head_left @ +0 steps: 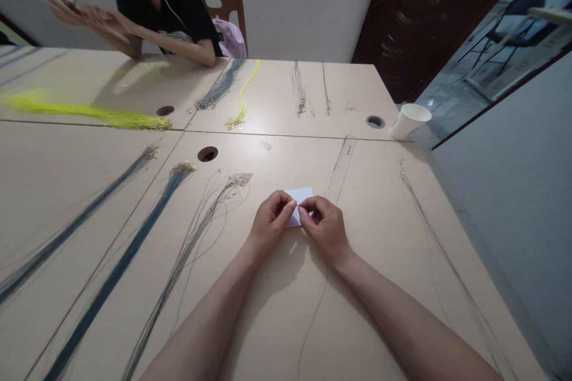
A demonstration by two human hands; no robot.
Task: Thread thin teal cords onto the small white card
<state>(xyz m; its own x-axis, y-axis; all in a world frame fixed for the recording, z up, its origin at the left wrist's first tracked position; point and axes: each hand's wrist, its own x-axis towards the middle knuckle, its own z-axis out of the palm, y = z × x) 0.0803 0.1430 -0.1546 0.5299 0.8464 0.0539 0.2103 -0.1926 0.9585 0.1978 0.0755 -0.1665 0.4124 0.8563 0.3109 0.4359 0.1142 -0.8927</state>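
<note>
Over a small white card [300,195] on the table, my two hands come together with their fingertips almost touching. My left hand [273,217] is closed in a pinch between thumb and forefinger; the tiny item in it is too small to make out. My right hand [325,223] pinches too, and a thin grey line [318,309] trails from beneath it toward the near edge of the table. Just beyond the right hand lies a clear ruler [343,164]. Left of my hands lies a loose bundle of grey lines [190,244] with small hook-like metal ends.
Dark teal line bundles [129,259] lie at left, yellow ones [89,112] farther back. More grey lines [429,223] lie at right. A white paper cup [410,121] stands by a cable hole [375,122]. Across the table sits a person [179,18] with hands raised.
</note>
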